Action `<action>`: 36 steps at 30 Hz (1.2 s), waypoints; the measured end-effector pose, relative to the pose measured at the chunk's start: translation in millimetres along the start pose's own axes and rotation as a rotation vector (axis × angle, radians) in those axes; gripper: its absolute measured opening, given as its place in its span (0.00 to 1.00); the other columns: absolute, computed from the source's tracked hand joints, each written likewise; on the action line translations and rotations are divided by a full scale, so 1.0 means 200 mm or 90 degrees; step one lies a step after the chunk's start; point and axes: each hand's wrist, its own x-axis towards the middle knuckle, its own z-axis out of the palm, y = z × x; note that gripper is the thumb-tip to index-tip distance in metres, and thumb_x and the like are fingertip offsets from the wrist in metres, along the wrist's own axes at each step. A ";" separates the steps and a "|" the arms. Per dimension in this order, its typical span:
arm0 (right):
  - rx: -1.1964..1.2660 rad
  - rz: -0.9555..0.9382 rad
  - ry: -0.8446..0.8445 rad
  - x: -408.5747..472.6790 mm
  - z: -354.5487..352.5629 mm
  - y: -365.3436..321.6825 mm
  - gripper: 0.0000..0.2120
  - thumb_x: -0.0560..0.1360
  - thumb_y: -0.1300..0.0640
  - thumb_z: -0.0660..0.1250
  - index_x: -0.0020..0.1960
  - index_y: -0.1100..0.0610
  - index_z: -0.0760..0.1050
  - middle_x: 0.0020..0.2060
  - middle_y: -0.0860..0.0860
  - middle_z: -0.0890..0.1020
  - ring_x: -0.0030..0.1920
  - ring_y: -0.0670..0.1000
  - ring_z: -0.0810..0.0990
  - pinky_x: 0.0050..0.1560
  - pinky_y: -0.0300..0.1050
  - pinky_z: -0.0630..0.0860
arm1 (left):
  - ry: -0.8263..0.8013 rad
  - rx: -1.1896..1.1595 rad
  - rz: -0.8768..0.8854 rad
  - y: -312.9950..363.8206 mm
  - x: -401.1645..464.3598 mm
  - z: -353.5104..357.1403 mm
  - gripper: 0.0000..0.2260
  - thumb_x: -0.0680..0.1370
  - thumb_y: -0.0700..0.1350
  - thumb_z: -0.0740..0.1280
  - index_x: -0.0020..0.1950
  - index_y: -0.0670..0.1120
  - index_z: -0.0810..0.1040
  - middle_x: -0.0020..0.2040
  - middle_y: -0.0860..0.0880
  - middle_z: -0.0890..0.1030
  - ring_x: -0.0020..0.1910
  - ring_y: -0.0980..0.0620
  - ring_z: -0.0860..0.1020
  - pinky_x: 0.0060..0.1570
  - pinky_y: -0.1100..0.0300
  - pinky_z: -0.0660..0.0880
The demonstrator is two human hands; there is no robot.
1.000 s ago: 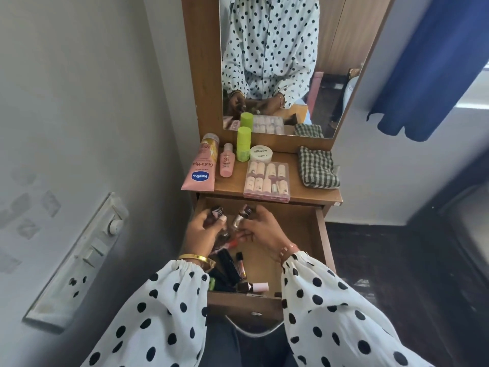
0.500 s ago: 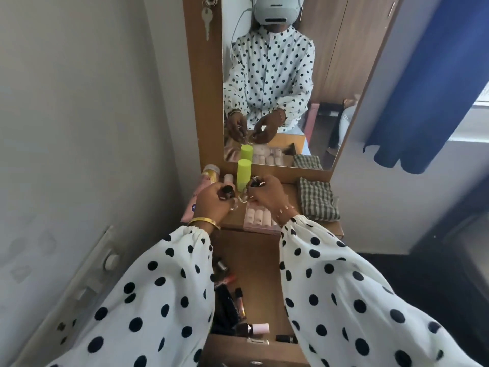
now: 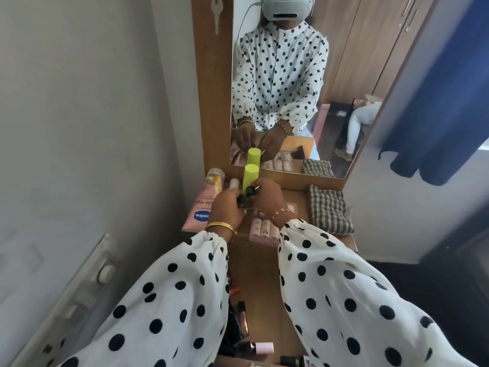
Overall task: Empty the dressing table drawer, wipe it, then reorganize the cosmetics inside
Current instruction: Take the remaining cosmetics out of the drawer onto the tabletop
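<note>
Both hands are up over the dressing table top. My left hand grips a small black-capped bottle. My right hand grips another small black-capped bottle just in front of the lime green bottle. Below, the open drawer shows between my sleeves. Several cosmetics lie along its left side and front, among them a dark lip gloss tube and a pink-capped bottle.
On the top stand a pink Vaseline tube, a yellow-capped tube, a clear box of small pink items and a folded checked cloth. The mirror rises behind. A wall with a switch panel is close on the left.
Both hands lifted small bottles out of the drawer and carried them up over the table top, now close to the green bottle. The view tilted upward.
</note>
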 end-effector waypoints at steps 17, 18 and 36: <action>0.165 0.017 0.129 -0.24 -0.06 0.04 0.11 0.72 0.66 0.63 0.52 0.60 0.79 0.36 0.51 0.79 0.39 0.51 0.77 0.36 0.34 0.63 | 0.062 -0.166 -0.040 -0.03 -0.22 -0.07 0.09 0.76 0.39 0.64 0.55 0.43 0.80 0.50 0.44 0.82 0.46 0.50 0.78 0.44 0.64 0.71; 0.194 0.019 0.122 -0.30 -0.06 0.05 0.09 0.72 0.65 0.64 0.50 0.58 0.79 0.32 0.49 0.78 0.36 0.50 0.76 0.36 0.37 0.66 | 0.065 -0.181 -0.049 -0.04 -0.26 -0.07 0.08 0.75 0.39 0.65 0.52 0.45 0.80 0.47 0.46 0.82 0.43 0.53 0.77 0.43 0.66 0.70; -0.029 0.134 -0.230 -0.85 0.43 0.32 0.10 0.71 0.55 0.67 0.51 0.58 0.77 0.51 0.56 0.81 0.52 0.57 0.80 0.49 0.42 0.74 | -0.161 -0.057 -0.179 -0.37 -0.76 0.10 0.09 0.74 0.39 0.65 0.43 0.52 0.80 0.45 0.51 0.83 0.42 0.54 0.77 0.37 0.72 0.68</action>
